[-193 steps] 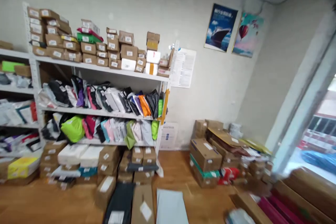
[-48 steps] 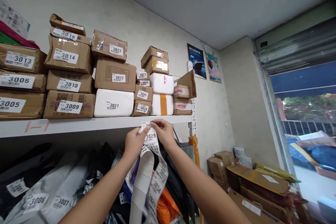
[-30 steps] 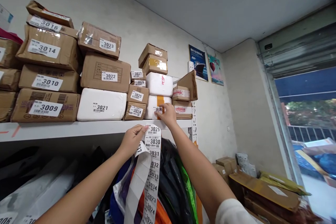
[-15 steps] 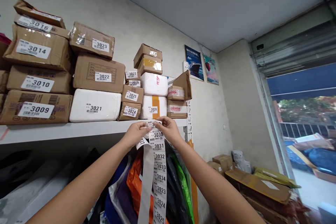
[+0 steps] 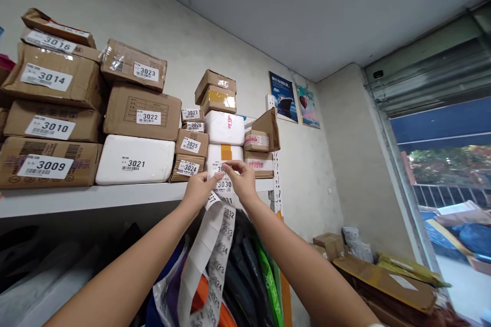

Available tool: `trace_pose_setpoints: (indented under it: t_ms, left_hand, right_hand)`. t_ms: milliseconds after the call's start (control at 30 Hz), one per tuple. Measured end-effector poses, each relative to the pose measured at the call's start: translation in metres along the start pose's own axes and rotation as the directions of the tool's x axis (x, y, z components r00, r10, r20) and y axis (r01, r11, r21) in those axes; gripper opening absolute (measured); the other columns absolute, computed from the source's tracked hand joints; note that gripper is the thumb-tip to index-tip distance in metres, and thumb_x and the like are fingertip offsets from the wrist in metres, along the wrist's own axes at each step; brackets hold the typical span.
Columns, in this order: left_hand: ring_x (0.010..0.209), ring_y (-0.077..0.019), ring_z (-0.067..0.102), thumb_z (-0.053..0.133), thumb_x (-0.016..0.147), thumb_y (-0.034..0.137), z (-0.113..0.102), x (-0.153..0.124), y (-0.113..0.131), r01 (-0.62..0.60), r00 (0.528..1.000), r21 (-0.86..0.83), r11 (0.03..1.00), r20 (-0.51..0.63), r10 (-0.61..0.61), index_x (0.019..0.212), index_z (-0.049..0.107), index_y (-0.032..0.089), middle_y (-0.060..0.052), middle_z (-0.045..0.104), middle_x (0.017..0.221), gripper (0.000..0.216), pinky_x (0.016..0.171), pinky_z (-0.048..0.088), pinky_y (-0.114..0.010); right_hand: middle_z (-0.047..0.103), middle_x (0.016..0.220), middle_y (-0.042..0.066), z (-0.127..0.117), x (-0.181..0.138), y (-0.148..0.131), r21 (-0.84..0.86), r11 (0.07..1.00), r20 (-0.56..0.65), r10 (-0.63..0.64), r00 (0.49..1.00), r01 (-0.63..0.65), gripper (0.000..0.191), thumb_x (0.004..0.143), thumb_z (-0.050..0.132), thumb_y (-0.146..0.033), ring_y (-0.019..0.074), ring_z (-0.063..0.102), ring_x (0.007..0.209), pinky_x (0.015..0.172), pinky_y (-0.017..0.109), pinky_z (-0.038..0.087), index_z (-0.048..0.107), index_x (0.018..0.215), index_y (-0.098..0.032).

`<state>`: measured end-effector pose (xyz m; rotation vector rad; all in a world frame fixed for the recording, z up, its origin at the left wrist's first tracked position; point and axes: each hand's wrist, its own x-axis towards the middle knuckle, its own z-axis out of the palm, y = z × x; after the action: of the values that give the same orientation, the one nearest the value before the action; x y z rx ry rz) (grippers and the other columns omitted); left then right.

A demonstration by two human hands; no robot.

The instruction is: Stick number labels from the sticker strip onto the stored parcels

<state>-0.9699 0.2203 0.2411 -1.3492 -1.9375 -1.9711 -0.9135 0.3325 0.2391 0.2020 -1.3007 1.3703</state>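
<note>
The label strip is dangling at the shelf edge. The left hand is pinching it, grip clamped on the strip. The right hand is gripping the strip's top label, grip closed. The shelf is carrying numbered boxes, and bags are filling the level below.

Two hands, left hand and right hand, with one long white strip of numbered paper labels between them. Above them: three white wrapped parcels, four small brown cardboard boxes numbered 3024–3027. Further right: two colourful wall posters.
</note>
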Motion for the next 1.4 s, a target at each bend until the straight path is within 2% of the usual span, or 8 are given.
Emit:
trace_pose_setpoints:
  t_ms: [400,567,733,833,1000,1133,1300,1400]
  left_hand:
    - [0.053,-0.0139,0.040,0.049,0.070,0.060,-0.020,0.019,0.042,-0.118,0.978,0.504,0.856,0.210,0.012,0.056,0.053,0.015,-0.002,0.049,0.055,0.047,0.053,0.025,-0.026]
    - [0.072,-0.0211,0.058,0.056,0.067,0.050,-0.014,0.012,0.038,-0.100,0.985,0.247,0.964,0.159,0.062,0.082,0.057,0.016,-0.004,0.062,0.077,0.037,0.062,0.043,-0.029]
    - [0.070,-0.0204,0.060,0.057,0.071,0.054,-0.015,0.018,0.027,-0.086,0.996,0.082,0.993,0.018,0.084,0.089,0.054,0.016,-0.006,0.065,0.082,0.043,0.062,0.048,-0.031]
    - [0.075,-0.0199,0.060,0.051,0.076,0.057,-0.014,0.021,0.022,-0.201,0.975,0.164,0.966,-0.059,0.213,0.087,0.058,0.014,-0.007,0.065,0.086,0.045,0.066,0.046,-0.030]
    - [0.081,-0.0202,0.060,0.049,0.080,0.051,-0.002,0.023,0.019,-0.232,0.960,0.204,0.951,-0.109,0.257,0.097,0.063,0.015,-0.006,0.066,0.091,0.043,0.069,0.044,-0.030]
    - [0.096,-0.0187,0.058,0.061,0.074,0.038,0.010,0.027,0.019,-0.185,0.971,-0.101,0.978,-0.170,0.166,0.104,0.061,0.014,-0.006,0.065,0.102,0.039,0.082,0.044,-0.026]
    - [0.056,-0.0117,0.045,0.050,0.083,0.045,0.015,0.030,0.021,-0.174,0.893,0.312,0.934,-0.351,0.283,0.065,0.053,0.014,0.001,0.051,0.056,0.036,0.055,0.032,-0.024]
    - [0.066,-0.0136,0.052,0.055,0.078,0.043,0.015,0.034,0.017,-0.211,0.923,0.158,0.965,-0.293,0.250,0.079,0.056,0.014,-0.002,0.058,0.070,0.029,0.059,0.036,-0.023]
  right_hand:
    - [0.063,0.076,0.004,0.031,0.129,-0.011,-0.266,0.953,-0.141,-0.188,0.972,0.146,0.012,0.075,0.062,-0.021,0.0125,0.055,0.072,0.073,0.025,0.043,0.066,0.081,-0.011]
    - [0.057,0.102,0.011,0.021,0.155,-0.012,-0.711,0.701,-0.058,-0.138,0.989,0.057,0.038,0.072,0.068,-0.030,0.0200,0.054,0.087,0.081,0.032,0.040,0.062,0.107,-0.017]
    - [0.059,0.102,0.009,0.011,0.148,-0.007,-0.741,0.637,0.077,-0.236,0.969,0.214,0.025,0.073,0.063,-0.017,0.0204,0.053,0.093,0.085,0.034,0.040,0.062,0.097,-0.016]
    - [0.063,0.098,0.006,0.005,0.122,-0.014,-0.488,0.821,0.161,-0.250,0.955,0.297,0.016,0.079,0.056,-0.024,0.0189,0.053,0.097,0.082,0.032,0.042,0.064,0.090,-0.016]
    - [0.062,0.075,0.005,0.000,0.058,-0.021,-0.044,0.998,0.492,0.056,0.869,-0.040,0.041,0.066,0.064,-0.052,0.0130,0.053,0.063,0.053,0.025,0.039,0.063,0.082,-0.014]
    - [0.057,0.064,0.000,0.000,0.036,-0.014,-0.008,1.000,0.356,0.007,0.934,-0.005,0.040,0.059,0.071,-0.040,0.0093,0.047,0.057,0.056,0.023,0.037,0.061,0.088,-0.014]
    - [0.060,0.071,0.003,0.005,0.035,-0.012,-0.034,0.998,0.125,-0.057,0.990,0.062,0.026,0.063,0.070,-0.032,0.0119,0.053,0.067,0.065,0.025,0.043,0.060,0.077,-0.013]
    - [0.064,0.078,0.005,0.007,0.038,-0.013,-0.070,0.991,0.070,-0.109,0.992,0.114,0.017,0.068,0.066,-0.028,0.0139,0.058,0.073,0.072,0.027,0.046,0.062,0.076,-0.013]
